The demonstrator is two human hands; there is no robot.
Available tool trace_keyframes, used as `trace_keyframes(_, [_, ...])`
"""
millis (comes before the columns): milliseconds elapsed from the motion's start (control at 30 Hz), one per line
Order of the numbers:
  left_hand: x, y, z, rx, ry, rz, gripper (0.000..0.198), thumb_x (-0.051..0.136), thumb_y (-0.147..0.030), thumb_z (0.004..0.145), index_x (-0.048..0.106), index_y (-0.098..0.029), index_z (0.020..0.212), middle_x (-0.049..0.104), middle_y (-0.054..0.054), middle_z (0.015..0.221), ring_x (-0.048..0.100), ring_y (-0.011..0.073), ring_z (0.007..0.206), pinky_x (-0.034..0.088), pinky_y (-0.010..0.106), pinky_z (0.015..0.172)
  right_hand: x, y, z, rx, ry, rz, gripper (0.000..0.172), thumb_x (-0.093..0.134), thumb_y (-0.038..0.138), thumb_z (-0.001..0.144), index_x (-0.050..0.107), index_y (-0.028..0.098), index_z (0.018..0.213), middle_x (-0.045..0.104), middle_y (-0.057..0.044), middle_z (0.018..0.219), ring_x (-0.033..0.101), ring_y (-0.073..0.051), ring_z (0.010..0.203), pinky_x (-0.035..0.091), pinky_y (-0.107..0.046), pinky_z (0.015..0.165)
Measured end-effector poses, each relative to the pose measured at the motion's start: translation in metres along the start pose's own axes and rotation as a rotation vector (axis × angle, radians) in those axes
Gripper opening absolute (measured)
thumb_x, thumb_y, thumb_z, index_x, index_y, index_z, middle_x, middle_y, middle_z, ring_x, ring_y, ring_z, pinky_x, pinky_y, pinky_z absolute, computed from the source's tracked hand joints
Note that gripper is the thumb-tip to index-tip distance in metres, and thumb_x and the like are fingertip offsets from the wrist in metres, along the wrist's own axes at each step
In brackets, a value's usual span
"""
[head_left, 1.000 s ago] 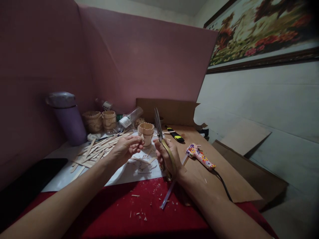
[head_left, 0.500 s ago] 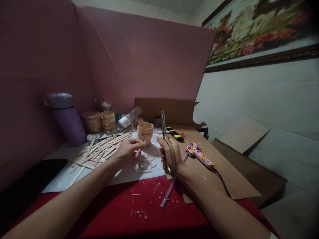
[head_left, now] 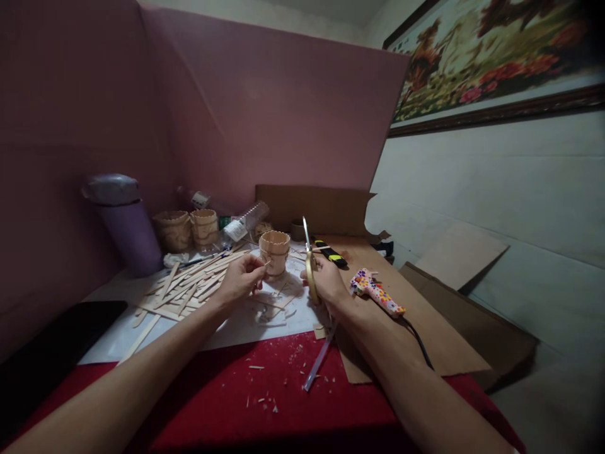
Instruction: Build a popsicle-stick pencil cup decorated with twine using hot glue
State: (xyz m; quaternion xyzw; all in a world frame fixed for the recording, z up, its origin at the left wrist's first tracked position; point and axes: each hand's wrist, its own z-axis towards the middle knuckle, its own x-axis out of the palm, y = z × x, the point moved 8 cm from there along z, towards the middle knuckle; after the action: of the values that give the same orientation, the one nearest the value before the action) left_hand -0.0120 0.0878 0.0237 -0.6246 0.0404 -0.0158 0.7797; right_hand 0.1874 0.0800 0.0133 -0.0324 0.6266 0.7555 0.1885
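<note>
Scissors are carried in the right hand, fingers wrapped around the handles, blades pointing up and away; the gap between the blades cannot be told. Left hand: thumb and fingertips pinched together on a small wood piece, held just in front of the nearest wooden cup, apart from the scissors. For sound handling, the operator should grip the piece at its end, keep fingertips outside the blade line, and make any cut near the pivot, where leverage is likely best. Working over the white paper should ease collection of offcuts. Count: one pair of scissors; one near cup; two rear cups; one glue gun; one glue stick; one yellow-and-black knife; one purple tumbler. Piled sticks overlap too much to count.
</note>
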Motion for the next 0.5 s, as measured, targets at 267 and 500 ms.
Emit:
trace_keyframes(267, [-0.008, -0.005, 0.001, 0.045, -0.087, 0.000, 0.022, 0.073, -0.031, 0.060, 0.058, -0.016, 0.063, 0.062, 0.001, 0.055, 0.049, 0.0091, 0.040, 0.040, 0.021, 0.035, 0.011, 0.023, -0.008, -0.116, -0.002, -0.837, 0.021, 0.060, 0.018, 0.077, 0.075, 0.013, 0.092, 0.077, -0.019, 0.093, 0.072, -0.028, 0.086, 0.047, -0.031, 0.068])
trace_keyframes(500, [-0.008, -0.007, 0.000, 0.072, -0.088, -0.001, 0.024, 0.074, -0.033, 0.061, 0.057, -0.016, 0.064, 0.061, 0.000, 0.052, 0.049, 0.0090, 0.039, 0.040, 0.021, 0.035, 0.035, 0.030, -0.019, -0.181, 0.141, -1.154, 0.030, 0.053, 0.018, 0.088, 0.077, 0.013, 0.106, 0.075, -0.021, 0.105, 0.071, -0.030, 0.097, 0.050, -0.033, 0.073])
